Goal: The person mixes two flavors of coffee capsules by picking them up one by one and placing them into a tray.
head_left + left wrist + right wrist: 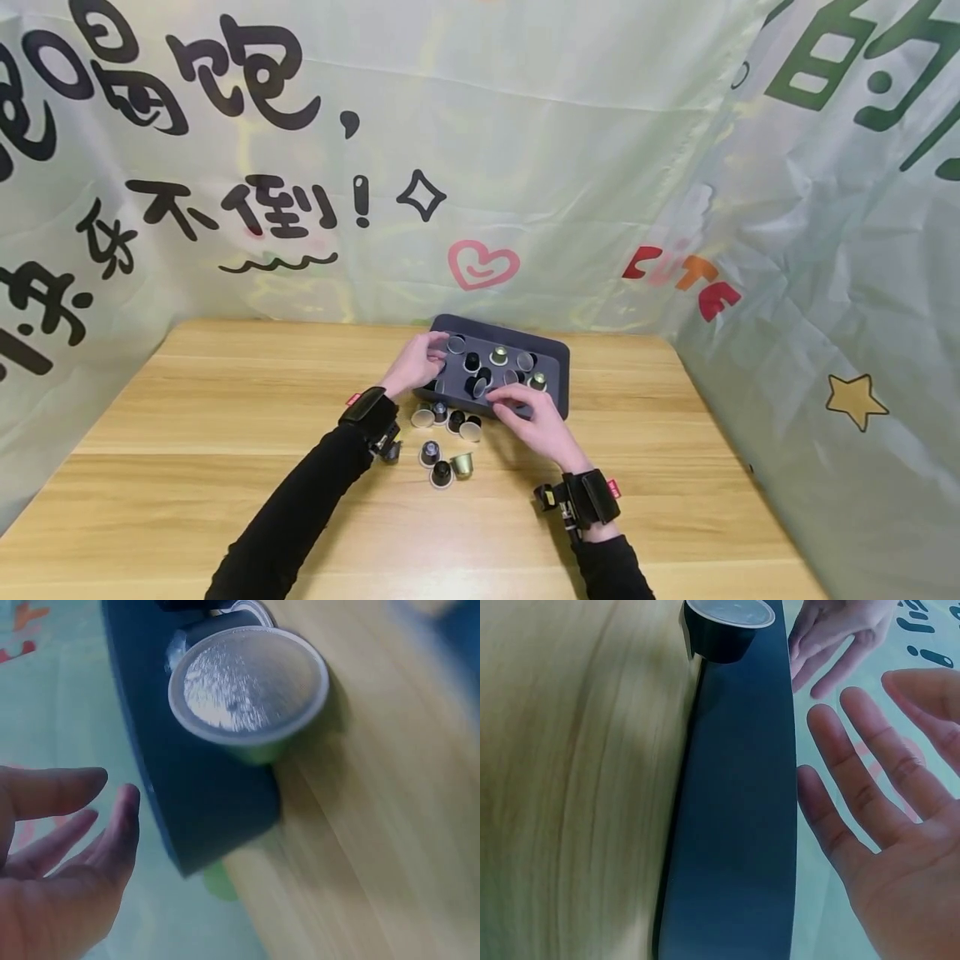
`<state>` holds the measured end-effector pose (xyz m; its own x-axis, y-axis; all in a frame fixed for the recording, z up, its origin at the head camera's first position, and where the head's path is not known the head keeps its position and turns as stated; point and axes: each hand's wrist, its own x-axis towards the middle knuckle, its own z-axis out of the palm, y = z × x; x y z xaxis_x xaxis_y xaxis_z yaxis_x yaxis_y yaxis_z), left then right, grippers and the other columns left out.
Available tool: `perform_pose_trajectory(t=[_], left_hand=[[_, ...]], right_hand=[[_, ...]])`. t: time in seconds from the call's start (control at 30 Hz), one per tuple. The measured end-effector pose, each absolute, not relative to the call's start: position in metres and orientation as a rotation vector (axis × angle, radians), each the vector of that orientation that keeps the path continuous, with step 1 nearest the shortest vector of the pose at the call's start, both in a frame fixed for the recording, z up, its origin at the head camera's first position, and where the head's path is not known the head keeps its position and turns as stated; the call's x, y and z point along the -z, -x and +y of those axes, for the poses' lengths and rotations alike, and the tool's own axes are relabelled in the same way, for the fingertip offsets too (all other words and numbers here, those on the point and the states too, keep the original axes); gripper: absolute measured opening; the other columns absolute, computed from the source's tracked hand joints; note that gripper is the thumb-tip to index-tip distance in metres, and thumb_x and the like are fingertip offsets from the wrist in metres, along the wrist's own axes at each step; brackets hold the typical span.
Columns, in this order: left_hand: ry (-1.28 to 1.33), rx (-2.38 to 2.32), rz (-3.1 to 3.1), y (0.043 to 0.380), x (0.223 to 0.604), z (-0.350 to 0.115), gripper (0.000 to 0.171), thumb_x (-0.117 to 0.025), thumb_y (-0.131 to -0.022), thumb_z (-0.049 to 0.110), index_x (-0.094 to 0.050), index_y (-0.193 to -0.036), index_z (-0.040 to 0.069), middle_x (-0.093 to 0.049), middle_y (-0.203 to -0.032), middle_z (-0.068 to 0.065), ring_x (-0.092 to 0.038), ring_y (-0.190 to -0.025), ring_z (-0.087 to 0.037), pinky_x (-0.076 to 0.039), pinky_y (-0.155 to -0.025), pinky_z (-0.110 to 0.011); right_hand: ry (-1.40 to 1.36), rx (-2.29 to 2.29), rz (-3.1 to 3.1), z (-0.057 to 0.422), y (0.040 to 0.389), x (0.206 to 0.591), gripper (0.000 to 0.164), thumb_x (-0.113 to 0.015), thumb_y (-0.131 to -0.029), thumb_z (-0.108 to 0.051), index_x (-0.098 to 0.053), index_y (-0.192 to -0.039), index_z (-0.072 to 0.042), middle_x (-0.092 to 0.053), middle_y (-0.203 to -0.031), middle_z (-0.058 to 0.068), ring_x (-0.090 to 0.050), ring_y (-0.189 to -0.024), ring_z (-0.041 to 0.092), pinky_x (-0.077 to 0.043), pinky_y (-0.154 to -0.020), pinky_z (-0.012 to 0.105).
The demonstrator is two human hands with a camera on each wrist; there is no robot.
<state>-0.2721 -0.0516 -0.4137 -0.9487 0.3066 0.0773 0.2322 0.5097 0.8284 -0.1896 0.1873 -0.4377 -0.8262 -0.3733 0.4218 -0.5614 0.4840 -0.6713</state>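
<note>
A dark grey tray holds several coffee capsules, among them a green one and a black one. Over the tray's left end is my left hand, its fingers loosely bent with nothing between them in the left wrist view. My right hand reaches over the front right rim; the right wrist view shows its fingers spread and holding nothing. In the left wrist view, a foil-lidded capsule stands by the tray's outer wall.
In front of the tray, more capsules lie on the wooden table, including a gold-green one on its side and a black one lid down. A printed cloth hangs behind the table and along its right side.
</note>
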Motion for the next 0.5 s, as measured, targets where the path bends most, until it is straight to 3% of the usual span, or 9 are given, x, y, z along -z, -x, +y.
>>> perform_pose_trajectory(t=[0.27, 0.5], left_hand=[[-0.601, -1.488, 2.54, 0.259, 0.407, -0.086, 0.045, -0.056, -0.092, -0.008, -0.051, -0.136, -0.013, -0.059, -0.133, -0.034, -0.062, -0.12, -0.045, -0.053, -0.106, -0.049], [-0.609, -1.481, 2.5, 0.24, 0.412, -0.112, 0.044, -0.059, -0.095, 0.001, -0.052, -0.137, -0.01, -0.059, -0.135, -0.031, -0.061, -0.122, -0.041, -0.051, -0.108, -0.051]], right_hand=[[-0.837, -1.293, -2.524, 0.187, 0.19, 0.437, 0.018, -0.068, -0.094, -0.008, -0.075, -0.11, -0.005, -0.076, -0.112, 0.008, -0.07, -0.105, 0.026, -0.055, -0.097, 0.033], [-0.862, -1.263, -2.55, 0.183, 0.189, 0.438, 0.018, -0.07, -0.092, -0.007, -0.076, -0.109, -0.008, -0.077, -0.109, 0.005, -0.069, -0.105, 0.023, -0.053, -0.101, 0.031]])
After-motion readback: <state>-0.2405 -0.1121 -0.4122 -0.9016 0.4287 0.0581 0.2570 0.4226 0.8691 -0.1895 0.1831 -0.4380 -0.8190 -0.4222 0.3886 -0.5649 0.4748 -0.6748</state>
